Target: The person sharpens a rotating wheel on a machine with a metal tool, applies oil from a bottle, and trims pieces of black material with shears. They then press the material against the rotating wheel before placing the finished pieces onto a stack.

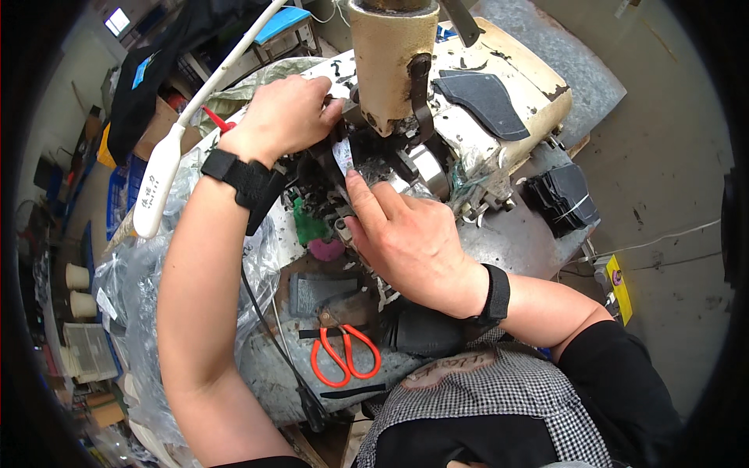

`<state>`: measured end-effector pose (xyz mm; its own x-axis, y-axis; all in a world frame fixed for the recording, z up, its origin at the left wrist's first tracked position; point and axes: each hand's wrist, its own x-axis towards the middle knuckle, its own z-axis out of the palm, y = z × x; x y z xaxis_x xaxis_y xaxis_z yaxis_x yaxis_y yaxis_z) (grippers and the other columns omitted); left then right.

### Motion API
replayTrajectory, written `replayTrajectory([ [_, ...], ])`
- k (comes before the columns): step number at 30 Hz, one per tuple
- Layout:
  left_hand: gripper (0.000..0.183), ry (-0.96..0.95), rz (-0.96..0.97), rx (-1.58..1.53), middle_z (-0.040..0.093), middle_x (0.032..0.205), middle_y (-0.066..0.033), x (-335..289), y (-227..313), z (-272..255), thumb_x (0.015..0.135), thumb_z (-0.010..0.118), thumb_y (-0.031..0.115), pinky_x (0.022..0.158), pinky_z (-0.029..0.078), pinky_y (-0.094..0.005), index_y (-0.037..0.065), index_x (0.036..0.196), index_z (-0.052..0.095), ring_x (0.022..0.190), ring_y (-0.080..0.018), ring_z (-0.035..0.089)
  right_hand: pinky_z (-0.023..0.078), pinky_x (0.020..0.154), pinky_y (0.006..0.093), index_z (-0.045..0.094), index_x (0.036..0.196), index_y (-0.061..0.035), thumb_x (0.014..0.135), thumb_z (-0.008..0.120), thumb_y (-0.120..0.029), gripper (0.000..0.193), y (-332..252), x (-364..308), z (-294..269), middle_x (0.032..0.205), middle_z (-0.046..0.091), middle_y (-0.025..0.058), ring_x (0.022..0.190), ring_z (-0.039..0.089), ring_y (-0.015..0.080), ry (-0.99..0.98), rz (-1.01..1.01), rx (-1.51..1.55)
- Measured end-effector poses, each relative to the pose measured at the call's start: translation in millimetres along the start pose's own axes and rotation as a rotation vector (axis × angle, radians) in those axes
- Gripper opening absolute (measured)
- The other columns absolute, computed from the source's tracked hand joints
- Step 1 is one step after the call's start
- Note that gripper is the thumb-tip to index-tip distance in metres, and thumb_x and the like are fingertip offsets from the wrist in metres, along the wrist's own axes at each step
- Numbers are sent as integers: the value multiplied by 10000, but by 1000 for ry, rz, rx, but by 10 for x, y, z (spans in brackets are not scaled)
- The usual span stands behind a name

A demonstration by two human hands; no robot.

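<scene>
A worn cream-painted machine (pixel 394 66) with a thick round head stands in front of me, its dark, scrap-covered working area under the head. My left hand (pixel 289 113) reaches to the left of that head, fingers curled and thumb pressed in; what they close on is hidden. From the right comes my right hand (pixel 413 238), its index fingertip against a small pale patterned strip (pixel 342 154) by the machine's dark parts. Its other fingers are folded, and whatever lies under them is hidden. Right of its fingers is a shiny metal cylinder (pixel 429 171).
Red-handled scissors (pixel 345 356) lie on the near metal surface, below a dark grey piece (pixel 324 293). A cut black piece (pixel 484 104) rests on the machine; a tied black stack (pixel 560 199) sits to the right. A white lamp (pixel 158 187) hangs left above clear plastic bags (pixel 140 288).
</scene>
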<state>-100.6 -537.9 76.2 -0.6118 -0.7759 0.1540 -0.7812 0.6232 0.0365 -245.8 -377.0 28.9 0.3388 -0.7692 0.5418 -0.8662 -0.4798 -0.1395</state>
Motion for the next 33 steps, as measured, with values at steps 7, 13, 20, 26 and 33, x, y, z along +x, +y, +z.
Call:
replayTrajectory([
  [7,311,71,-54,3,644,789,-209,-17,51,76,896,566,326,717,511,-467,24,851,624,804,-393,634,457,499,296,567,1180,46,737,633,-132,482,-11,-15,-35,756,521,63,570,567,181,12,-29,-8],
  [13,388,66,-176,-192,653,808,-226,-65,22,127,901,555,375,722,508,-466,11,823,662,814,-405,632,454,487,317,570,1192,7,760,696,-168,482,-7,-16,-22,740,513,66,546,562,195,18,-4,20],
  [20,456,-48,-408,-247,645,809,-270,-76,193,32,875,576,396,755,508,-466,-40,782,672,806,-417,637,460,496,323,562,1208,-4,759,696,-160,494,16,-35,-12,746,510,65,573,570,199,9,14,46],
  [26,417,-247,-458,-491,567,550,-22,-263,321,-145,899,607,344,470,396,-258,-16,693,642,484,-84,492,465,508,322,551,1229,-12,746,714,-175,535,19,-97,-78,771,497,67,601,577,203,-5,13,95],
  [33,305,-280,-486,-945,579,579,-29,-343,520,-78,864,674,285,426,325,-215,11,738,634,458,-57,444,467,533,301,549,1186,37,740,681,-175,511,69,-190,-159,820,512,77,612,566,197,1,15,174],
])
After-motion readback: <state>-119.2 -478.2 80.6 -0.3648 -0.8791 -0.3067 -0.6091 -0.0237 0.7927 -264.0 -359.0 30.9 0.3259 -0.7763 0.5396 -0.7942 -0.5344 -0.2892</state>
